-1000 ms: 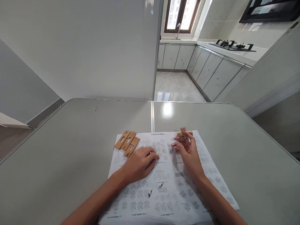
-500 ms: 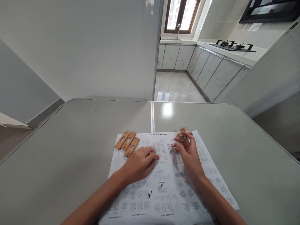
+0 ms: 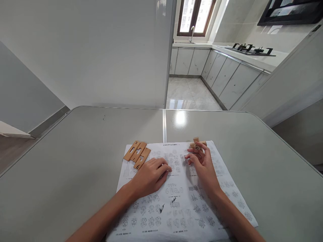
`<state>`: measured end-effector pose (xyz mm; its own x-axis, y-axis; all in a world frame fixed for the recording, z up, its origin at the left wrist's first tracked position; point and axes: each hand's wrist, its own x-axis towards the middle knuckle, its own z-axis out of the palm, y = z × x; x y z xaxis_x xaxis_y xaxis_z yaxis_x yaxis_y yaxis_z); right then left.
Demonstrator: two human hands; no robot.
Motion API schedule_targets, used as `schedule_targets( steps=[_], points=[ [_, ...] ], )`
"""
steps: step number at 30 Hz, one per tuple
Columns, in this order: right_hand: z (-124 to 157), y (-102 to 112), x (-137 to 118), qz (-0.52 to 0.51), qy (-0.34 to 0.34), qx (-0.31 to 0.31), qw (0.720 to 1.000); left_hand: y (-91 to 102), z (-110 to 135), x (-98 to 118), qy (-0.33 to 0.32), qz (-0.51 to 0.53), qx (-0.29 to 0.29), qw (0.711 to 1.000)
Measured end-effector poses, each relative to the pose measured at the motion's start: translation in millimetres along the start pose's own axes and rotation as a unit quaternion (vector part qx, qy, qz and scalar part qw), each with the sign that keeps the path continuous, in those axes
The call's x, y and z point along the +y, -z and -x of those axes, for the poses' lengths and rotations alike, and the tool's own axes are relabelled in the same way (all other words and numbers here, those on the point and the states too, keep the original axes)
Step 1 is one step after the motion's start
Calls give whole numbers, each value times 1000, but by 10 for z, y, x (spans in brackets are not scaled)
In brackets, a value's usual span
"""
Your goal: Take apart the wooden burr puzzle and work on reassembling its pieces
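Blocks point(image 3: 196, 147) are lying right of centre, right hand point(image 3: 205, 168) is touching them half open, hold impossible to tell, left hand point(image 3: 152, 174) is resting loosely curled on sheet point(image 3: 176, 215), grip hidden, plates point(image 3: 138, 151) are lying left of centre.

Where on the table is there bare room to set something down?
The table is bare to either side of the paper and forearms, save dark specks toward the far left, and in a strip between the paper and the far edge. Crowded: the three flat wooden pieces by the left hand, and the wooden blocks at the right hand.
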<state>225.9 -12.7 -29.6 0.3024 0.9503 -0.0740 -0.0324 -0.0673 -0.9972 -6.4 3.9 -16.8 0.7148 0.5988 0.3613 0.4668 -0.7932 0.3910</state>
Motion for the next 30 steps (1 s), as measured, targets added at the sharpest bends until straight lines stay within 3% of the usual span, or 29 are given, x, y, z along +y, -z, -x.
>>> schedule_targets(
  steps=[30],
  points=[
    [16,-24,-86,-4,-16,-8,1000,-16,11,-14,10,0,-6,1000]
  ],
)
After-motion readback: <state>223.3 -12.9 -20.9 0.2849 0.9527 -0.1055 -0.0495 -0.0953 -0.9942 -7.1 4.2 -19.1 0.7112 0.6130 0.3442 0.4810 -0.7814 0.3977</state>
